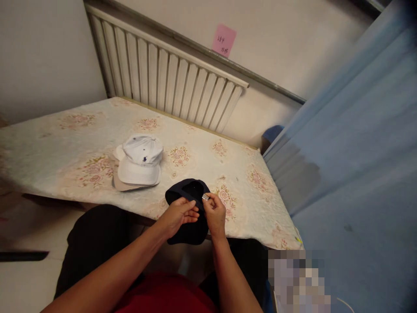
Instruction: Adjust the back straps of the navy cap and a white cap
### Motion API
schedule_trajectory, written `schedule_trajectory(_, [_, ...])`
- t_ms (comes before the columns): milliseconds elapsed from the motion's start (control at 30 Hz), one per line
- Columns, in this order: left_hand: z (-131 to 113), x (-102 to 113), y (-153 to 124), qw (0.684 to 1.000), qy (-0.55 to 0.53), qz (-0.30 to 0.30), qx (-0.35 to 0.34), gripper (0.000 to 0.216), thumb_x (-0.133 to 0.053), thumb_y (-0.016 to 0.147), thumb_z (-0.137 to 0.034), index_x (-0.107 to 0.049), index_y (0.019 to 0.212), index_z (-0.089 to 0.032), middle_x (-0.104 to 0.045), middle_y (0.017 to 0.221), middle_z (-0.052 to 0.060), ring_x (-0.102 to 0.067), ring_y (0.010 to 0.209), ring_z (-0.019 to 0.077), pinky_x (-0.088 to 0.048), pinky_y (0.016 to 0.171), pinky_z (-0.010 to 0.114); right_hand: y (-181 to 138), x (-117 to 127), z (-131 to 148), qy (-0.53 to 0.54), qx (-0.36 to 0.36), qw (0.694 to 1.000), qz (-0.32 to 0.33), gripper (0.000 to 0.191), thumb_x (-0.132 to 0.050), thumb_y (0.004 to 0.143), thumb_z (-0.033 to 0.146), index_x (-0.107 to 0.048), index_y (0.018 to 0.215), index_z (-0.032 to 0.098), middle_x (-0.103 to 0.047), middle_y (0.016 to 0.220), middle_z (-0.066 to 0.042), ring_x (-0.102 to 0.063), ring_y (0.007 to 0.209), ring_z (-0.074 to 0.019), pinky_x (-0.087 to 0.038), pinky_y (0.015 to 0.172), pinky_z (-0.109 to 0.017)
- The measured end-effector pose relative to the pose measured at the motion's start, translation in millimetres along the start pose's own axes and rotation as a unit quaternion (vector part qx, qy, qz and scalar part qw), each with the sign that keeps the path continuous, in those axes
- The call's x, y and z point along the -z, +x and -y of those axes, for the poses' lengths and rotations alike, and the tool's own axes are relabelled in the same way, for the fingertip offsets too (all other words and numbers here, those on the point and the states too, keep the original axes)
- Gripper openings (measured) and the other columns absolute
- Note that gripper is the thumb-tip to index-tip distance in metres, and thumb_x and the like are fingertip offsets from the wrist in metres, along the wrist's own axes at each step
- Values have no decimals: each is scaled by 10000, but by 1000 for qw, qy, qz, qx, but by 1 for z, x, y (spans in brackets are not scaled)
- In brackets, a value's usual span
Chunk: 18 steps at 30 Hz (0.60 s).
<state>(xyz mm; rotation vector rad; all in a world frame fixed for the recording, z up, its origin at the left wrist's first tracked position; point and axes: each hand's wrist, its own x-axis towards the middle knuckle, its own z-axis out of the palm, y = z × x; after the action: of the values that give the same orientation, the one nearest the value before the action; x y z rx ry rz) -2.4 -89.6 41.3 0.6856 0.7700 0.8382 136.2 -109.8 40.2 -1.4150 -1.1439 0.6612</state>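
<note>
A dark baseball cap [187,232] is held at the table's near edge, its back opening showing. My left hand [180,214] is closed on the cap's edge, thumb on top and fingers curled. With thumb and fingertips, my right hand [215,214] pinches a small silver metal buckle [205,197] beside the opening. What lies under my fingers is hidden. To the left, a white cap [141,158] with a small dark emblem rests on top of a beige cap [125,186], and more pale fabric shows behind them.
The table has a pale floral cloth [195,167]. Behind it stands a ribbed cream radiator [166,71] below a wall with a pink note [224,40]. A blue curtain [352,174] hangs on the right. A pixelated patch [299,278] covers something at lower right.
</note>
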Motion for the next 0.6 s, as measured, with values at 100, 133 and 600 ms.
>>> schedule_trajectory(100, [7,-7,3,1000,9,17,13,190,-677,768,-260,-562,844,-128,-635,713,20,-609,556,93,-530,545,227,-1,-1,1,-9,8,1000,-4,171,-595,767,281,-639,907,193,-416,539,80,-394,497,-89,-353,509,-216])
schedule_trajectory(133, [8,-9,3,1000,12,23,17,192,-685,758,-256,-568,833,-124,-631,702,17,-603,549,90,-524,539,222,-2,-2,1,-4,5,1000,-1,176,-597,765,284,-640,909,193,-425,538,80,-402,497,-90,-360,514,-217])
schedule_trajectory(600, [-10,2,0,1000,-27,-15,0,221,-693,737,-181,-472,741,-168,-641,617,15,-606,525,103,-510,534,218,-1,18,6,-5,22,999,39,191,-610,772,316,-647,912,192,-468,595,44,-409,503,-91,-370,457,-209])
